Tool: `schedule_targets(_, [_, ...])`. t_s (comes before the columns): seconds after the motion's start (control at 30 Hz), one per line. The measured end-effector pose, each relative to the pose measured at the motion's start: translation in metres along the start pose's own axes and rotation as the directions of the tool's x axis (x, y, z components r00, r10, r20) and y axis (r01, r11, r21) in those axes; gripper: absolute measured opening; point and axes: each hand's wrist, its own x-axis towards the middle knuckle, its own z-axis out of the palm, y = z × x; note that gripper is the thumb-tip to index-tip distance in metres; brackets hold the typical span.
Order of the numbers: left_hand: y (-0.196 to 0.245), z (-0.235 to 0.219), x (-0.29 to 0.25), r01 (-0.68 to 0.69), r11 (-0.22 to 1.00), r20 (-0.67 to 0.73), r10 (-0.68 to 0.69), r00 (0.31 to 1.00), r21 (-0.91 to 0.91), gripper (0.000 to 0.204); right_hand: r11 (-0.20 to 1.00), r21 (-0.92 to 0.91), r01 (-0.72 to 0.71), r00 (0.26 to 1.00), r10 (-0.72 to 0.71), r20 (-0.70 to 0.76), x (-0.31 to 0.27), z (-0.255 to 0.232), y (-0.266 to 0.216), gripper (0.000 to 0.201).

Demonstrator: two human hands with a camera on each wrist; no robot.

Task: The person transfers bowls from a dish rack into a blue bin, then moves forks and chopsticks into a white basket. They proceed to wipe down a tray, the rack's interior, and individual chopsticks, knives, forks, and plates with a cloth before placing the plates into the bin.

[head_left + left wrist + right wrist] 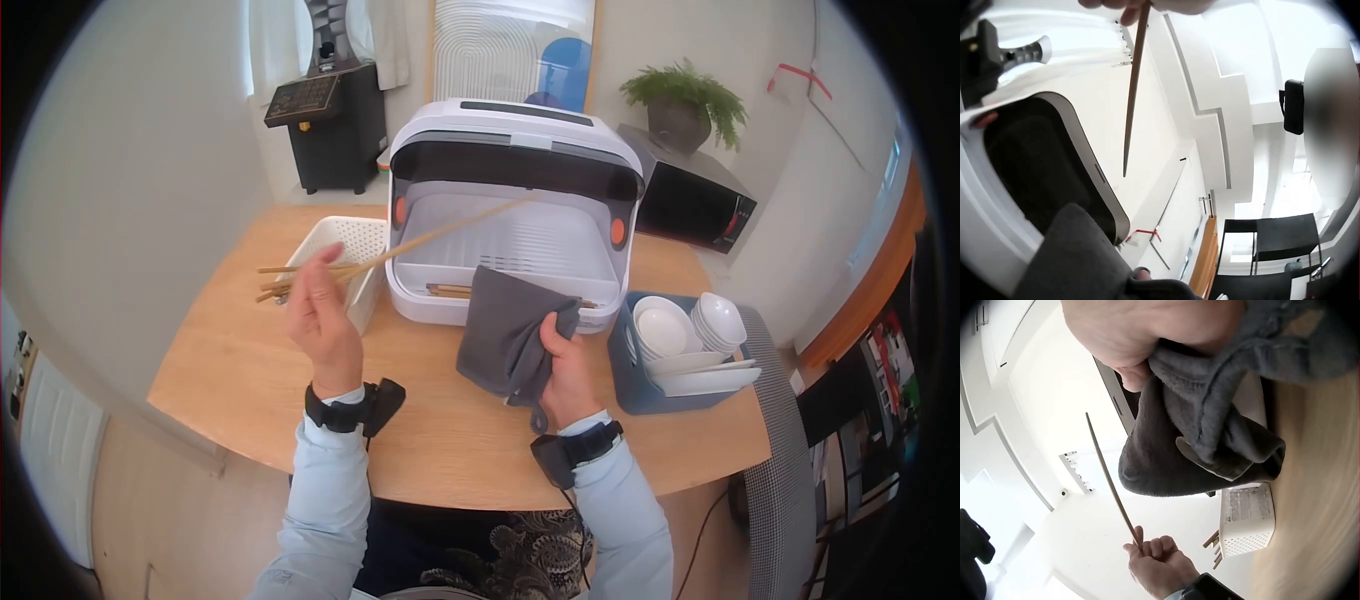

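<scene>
My left hand pinches a long wooden chopstick near one end; its tapered tip points up and to the right, across the opening of the white dish cabinet. In the right wrist view, the chopstick rises from the curled fingers. A dark grey cloth hangs bunched in my right hand, thumb on top, in front of the cabinet. The cloth has a loop and loose folds in the right wrist view. Several chopsticks jut over the side of the white perforated basket, partly behind my left hand.
The cabinet's dark lid is raised, and more chopsticks lie in its front trough. At right, a blue-grey bin holds white bowls and plates. Behind stands a microwave topped by a potted fern. The wooden table carries these.
</scene>
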Motion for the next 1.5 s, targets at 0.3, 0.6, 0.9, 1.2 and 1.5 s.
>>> schedule_targets(0.3, [-0.016, 0.056, -0.082, 0.179, 0.983, 0.72, -0.141, 0.679, 0.024, 0.015, 0.999, 0.013, 0.048, 0.99, -0.05, 0.131, 0.0, -0.013, -0.002, 0.029])
schedule_targets(0.6, [-0.034, 0.045, -0.078, 0.411, 0.889, 0.795, -0.393, 0.463, 0.201, 0.009, 0.989, 0.004, 0.147, 0.987, -0.146, -0.07, 0.006, -0.018, -0.013, 0.027])
schedule_targets(0.9, [-0.035, 0.039, -0.062, 0.12, 0.96, 0.701, -0.267, 0.661, 0.253, 0.03, 0.94, 0.068, 0.334, 0.934, -0.32, -0.155, 0.018, -0.046, -0.035, 0.037])
schedule_targets(1.2, [-0.019, 0.051, -0.079, 0.153, 0.984, 0.703, -0.176, 0.689, 0.096, 0.019, 1.0, 0.013, 0.003, 0.999, -0.004, 0.044, 0.007, -0.013, 0.023, 0.024])
schedule_targets(1.5, [-0.021, 0.048, -0.076, 0.415, 0.905, 0.757, -0.335, 0.56, 0.093, 0.005, 0.996, 0.066, 0.056, 0.998, -0.054, -0.023, 0.006, -0.017, 0.001, 0.025])
